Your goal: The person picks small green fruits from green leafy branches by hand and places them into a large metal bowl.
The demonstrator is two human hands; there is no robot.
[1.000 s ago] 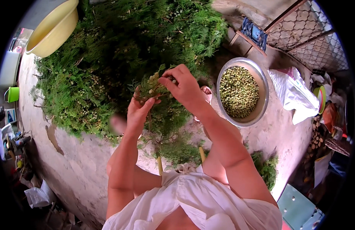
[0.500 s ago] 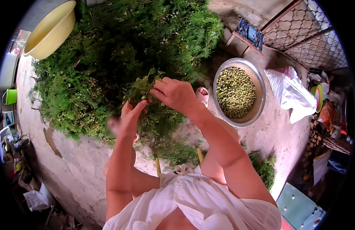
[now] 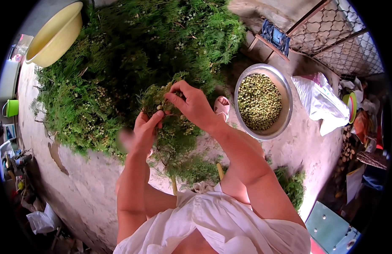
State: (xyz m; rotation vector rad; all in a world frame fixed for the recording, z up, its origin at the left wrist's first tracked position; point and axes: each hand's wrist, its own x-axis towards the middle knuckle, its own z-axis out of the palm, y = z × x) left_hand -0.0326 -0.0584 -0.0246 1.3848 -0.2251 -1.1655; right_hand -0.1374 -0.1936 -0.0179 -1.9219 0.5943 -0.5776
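A green conifer sprig (image 3: 152, 96) with small round cones hangs between my hands, above a large heap of cut conifer branches (image 3: 73, 101). My left hand (image 3: 144, 127) pinches its stem between thumb and fingers. At the sprig's upper right side, the thumb and forefinger of my right hand (image 3: 191, 106) are closed together; what they grip is too small to name. To the right, a metal basin (image 3: 287, 114) holds many loose greenish cones (image 3: 260, 101).
A yellow plastic basin (image 3: 56, 36) leans at the heap's far left. My sandalled foot (image 3: 222, 108) is beside the metal basin. Right of that lie a white sack (image 3: 318, 101) and a wire-mesh panel (image 3: 348, 38). A small green bucket (image 3: 11, 108) stands at the left edge.
My right hand has turned slightly, its thumb and forefinger now showing more clearly at the sprig. The left hand keeps its hold on the stem, almost unmoved.
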